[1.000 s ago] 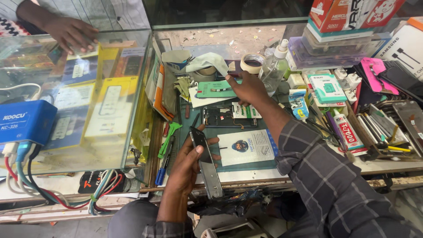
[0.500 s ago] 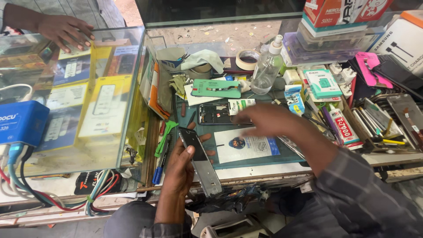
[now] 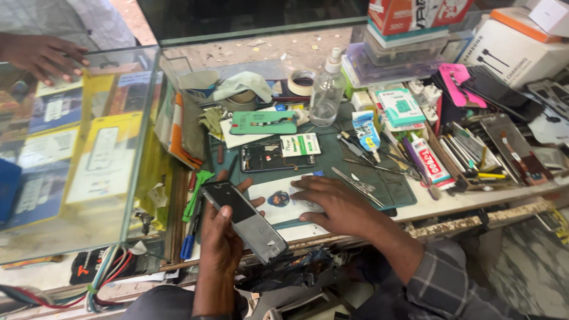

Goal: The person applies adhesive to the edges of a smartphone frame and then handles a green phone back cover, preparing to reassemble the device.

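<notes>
My left hand (image 3: 222, 237) grips a phone screen panel (image 3: 244, 220), tilted with its grey back up, over the front edge of the work mat (image 3: 385, 189). My right hand (image 3: 335, 204) rests flat, fingers spread, on a white card with a small portrait (image 3: 278, 198) lying on the mat. Beyond it lie an opened phone body (image 3: 264, 157) showing its insides, a green phone back cover (image 3: 264, 122) and metal tweezers (image 3: 358, 181).
A glass display case (image 3: 89, 148) with yellow packages stands at left; another person's hand (image 3: 44, 56) rests on its top. A clear squeeze bottle (image 3: 327, 92), tape roll (image 3: 302, 80), boxes (image 3: 403, 106), glue tubes and several tools crowd the back and right.
My right hand drew back from the tape roll at the far side and came down flat on the white card. My left hand keeps holding the screen panel.
</notes>
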